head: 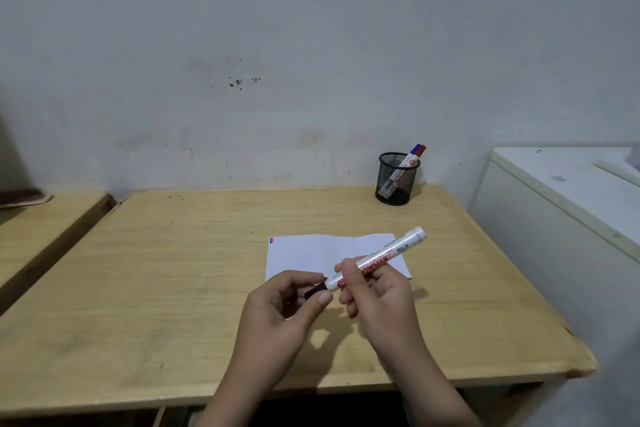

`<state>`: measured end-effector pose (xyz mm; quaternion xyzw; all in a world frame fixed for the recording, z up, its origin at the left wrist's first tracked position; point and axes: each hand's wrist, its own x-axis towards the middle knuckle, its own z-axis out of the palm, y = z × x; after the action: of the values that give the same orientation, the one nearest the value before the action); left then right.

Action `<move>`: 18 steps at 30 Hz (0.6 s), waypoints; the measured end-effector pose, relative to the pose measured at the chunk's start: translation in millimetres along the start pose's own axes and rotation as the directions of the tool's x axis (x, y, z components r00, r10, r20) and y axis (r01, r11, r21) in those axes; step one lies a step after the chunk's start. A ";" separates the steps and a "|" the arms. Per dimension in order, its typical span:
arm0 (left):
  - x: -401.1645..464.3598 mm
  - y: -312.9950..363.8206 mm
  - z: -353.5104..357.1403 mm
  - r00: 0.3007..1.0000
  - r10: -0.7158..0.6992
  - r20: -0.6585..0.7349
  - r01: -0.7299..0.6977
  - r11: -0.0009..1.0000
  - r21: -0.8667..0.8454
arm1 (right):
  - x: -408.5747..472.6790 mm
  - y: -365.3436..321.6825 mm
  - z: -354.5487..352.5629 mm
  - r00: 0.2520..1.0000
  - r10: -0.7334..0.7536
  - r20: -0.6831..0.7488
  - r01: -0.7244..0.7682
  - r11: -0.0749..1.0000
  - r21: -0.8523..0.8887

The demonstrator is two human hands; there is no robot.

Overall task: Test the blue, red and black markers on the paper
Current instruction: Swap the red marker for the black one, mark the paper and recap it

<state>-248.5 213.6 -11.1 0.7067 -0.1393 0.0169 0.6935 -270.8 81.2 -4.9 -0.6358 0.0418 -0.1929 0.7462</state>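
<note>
My right hand [377, 291] grips the white barrel of a black marker [394, 251], which slants up to the right above the table. My left hand [294, 295] pinches the marker's black cap [316, 290] at its lower end; cap and barrel still meet. Behind my hands a creased white paper [311, 256] lies flat, with small blue and red marks at its top left corner [272, 239]. A blue marker [414, 149] and a red marker [420, 151] stand tilted in a black mesh cup [397, 180] at the back right.
The wooden table [173, 270] stands against a grey wall. A second wooden surface [41, 218] is at the left, with a gap between. A white cabinet [561, 204] stands close to the table's right side.
</note>
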 end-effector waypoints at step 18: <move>29.5 11.3 -17.4 0.882 -0.340 0.327 0.431 0.863 -0.265 | 16.2 1.3 5.0 0.971 -0.213 0.111 0.214 0.977 0.007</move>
<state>-219.7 225.6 7.0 0.5896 -0.0876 -0.2429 0.7653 -254.0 80.4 -2.2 -0.6482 -0.0681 -0.2362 0.7207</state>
